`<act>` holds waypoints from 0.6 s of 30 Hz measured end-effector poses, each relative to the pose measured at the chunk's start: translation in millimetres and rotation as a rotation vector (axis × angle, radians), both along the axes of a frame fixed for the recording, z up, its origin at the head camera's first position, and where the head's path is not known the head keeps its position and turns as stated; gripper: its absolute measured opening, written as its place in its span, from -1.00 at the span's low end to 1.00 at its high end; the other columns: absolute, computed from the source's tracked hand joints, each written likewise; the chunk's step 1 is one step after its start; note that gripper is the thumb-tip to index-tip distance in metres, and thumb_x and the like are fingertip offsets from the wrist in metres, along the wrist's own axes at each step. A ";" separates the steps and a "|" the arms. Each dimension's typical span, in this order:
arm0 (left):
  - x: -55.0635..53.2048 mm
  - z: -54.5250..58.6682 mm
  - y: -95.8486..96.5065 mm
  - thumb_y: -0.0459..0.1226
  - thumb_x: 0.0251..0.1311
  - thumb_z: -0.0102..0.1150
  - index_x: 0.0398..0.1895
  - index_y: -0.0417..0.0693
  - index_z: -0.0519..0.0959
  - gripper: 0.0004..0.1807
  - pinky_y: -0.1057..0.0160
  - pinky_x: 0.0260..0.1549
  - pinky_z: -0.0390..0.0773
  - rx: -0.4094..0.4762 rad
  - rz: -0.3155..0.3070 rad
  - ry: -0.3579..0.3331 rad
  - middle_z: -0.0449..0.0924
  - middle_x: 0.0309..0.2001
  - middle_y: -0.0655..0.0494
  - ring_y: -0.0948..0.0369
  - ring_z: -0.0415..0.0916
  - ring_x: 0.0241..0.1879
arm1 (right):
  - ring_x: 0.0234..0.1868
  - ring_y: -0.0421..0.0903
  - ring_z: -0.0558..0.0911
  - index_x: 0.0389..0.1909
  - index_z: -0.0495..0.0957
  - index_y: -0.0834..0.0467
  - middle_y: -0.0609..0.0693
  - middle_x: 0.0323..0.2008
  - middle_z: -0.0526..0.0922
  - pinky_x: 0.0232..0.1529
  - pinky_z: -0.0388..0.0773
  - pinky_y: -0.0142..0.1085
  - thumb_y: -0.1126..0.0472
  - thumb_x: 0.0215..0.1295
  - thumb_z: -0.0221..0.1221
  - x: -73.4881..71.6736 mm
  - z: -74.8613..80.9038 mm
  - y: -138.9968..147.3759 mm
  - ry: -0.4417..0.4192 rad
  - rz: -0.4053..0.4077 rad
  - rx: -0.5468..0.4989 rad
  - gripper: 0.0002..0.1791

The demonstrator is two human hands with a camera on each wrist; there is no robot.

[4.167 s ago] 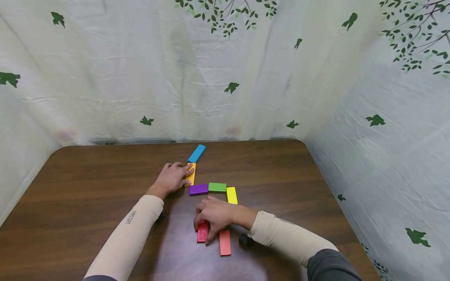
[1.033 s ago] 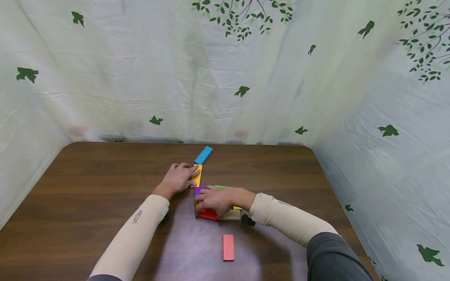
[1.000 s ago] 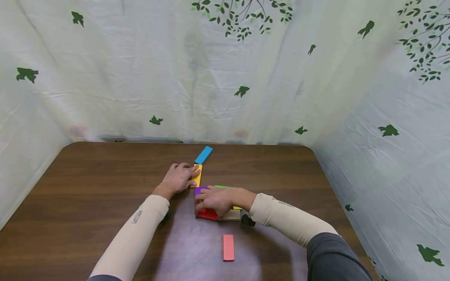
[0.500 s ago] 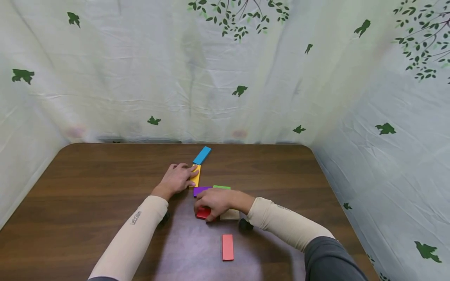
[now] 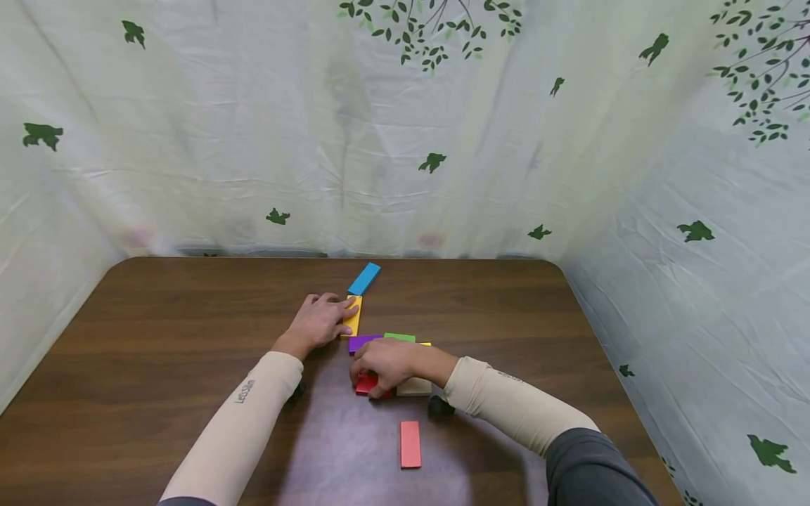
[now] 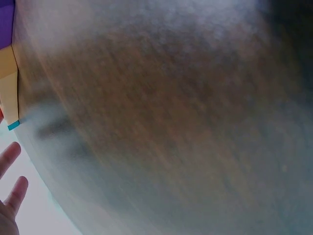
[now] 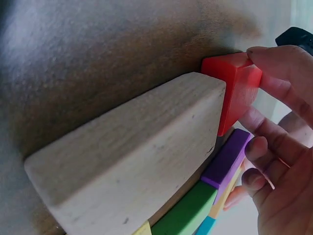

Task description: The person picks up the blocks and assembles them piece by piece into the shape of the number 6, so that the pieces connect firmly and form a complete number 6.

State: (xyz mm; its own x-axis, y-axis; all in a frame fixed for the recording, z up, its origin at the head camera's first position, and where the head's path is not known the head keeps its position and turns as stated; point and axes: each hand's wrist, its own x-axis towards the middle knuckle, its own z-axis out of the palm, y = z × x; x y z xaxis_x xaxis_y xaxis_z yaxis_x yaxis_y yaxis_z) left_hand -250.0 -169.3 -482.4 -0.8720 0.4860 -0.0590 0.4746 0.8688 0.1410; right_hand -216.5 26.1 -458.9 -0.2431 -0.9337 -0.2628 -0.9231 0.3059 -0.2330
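In the head view a row of coloured wooden blocks lies flat on the brown table. My right hand (image 5: 386, 364) pinches a red block (image 7: 240, 81) between thumb and fingers. Its end meets a plain wood block (image 7: 137, 152), with little or no gap in the right wrist view. My left hand (image 5: 316, 322) rests its fingers on an orange-yellow block (image 5: 354, 320), fingers spread. Beyond it a blue block (image 5: 364, 279) slants away. A purple block (image 5: 363, 344) and a green block (image 5: 400, 337) lie behind the right hand, which mostly covers a yellow block (image 5: 426, 344).
A salmon-pink block (image 5: 410, 444) lies apart, nearer my body. Behind the brown table (image 5: 190, 309) hangs a pale curtain (image 5: 253, 140) printed with green birds and leaves. Another curtain side runs along the right edge.
Over four seconds my right hand has carried the red block away from my body and turned it crosswise beside the plain block. Lately its thumb shifted slightly. My left hand has stayed put.
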 end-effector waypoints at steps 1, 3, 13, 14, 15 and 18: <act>-0.1 0.1 0.2 -0.02 0.22 0.18 0.33 0.04 0.41 -0.40 -0.20 0.12 0.21 -0.002 -0.001 0.000 0.29 0.38 0.05 -0.11 0.26 0.28 | -0.31 -0.33 0.44 -0.11 0.65 -0.04 -0.19 -0.26 0.56 -0.32 0.34 -0.56 0.01 0.11 0.36 0.0 0.0 0.3 0.001 0.000 -0.002 -0.69; 0.0 0.6 0.8 -0.02 0.22 0.19 0.33 0.04 0.41 -0.40 -0.20 0.13 0.21 -0.003 -0.001 -0.002 0.28 0.39 0.06 -0.11 0.26 0.28 | -0.31 -0.34 0.44 -0.11 0.65 -0.05 -0.20 -0.27 0.56 -0.32 0.33 -0.56 0.01 0.11 0.37 0.1 -0.1 0.8 0.001 0.000 -0.006 -0.69; 0.1 1.7 1.1 -0.01 0.23 0.17 0.33 0.04 0.40 -0.40 -0.21 0.12 0.22 -0.014 0.000 -0.005 0.29 0.38 0.05 -0.12 0.27 0.28 | -0.31 -0.34 0.43 -0.14 0.66 -0.05 -0.23 -0.29 0.56 -0.34 0.32 -0.58 0.01 0.11 0.36 0.0 -1.6 1.8 -0.016 -0.009 -0.023 -0.71; 0.2 1.8 1.0 -0.01 0.23 0.17 0.33 0.04 0.40 -0.40 -0.21 0.12 0.23 -0.013 -0.002 -0.003 0.30 0.38 0.04 -0.12 0.27 0.27 | -0.31 -0.34 0.43 -0.14 0.66 -0.05 -0.23 -0.30 0.56 -0.35 0.32 -0.58 0.01 0.11 0.36 0.0 -1.7 1.8 -0.016 -0.011 -0.025 -0.72; 0.2 1.9 0.9 -0.01 0.23 0.17 0.33 0.03 0.40 -0.40 -0.21 0.11 0.23 -0.011 -0.003 -0.003 0.30 0.38 0.04 -0.13 0.27 0.27 | -0.31 -0.34 0.43 -0.14 0.66 -0.05 -0.23 -0.30 0.56 -0.35 0.32 -0.58 0.01 0.11 0.36 0.2 -1.5 2.0 -0.017 -0.015 -0.027 -0.72; 0.2 2.1 0.6 -0.01 0.23 0.17 0.32 0.03 0.40 -0.40 -0.22 0.11 0.23 -0.007 -0.004 -0.002 0.30 0.38 0.03 -0.13 0.27 0.28 | -0.32 -0.34 0.43 -0.14 0.66 -0.05 -0.23 -0.31 0.57 -0.37 0.32 -0.58 0.01 0.11 0.36 0.0 -1.8 2.6 -0.023 -0.031 -0.029 -0.72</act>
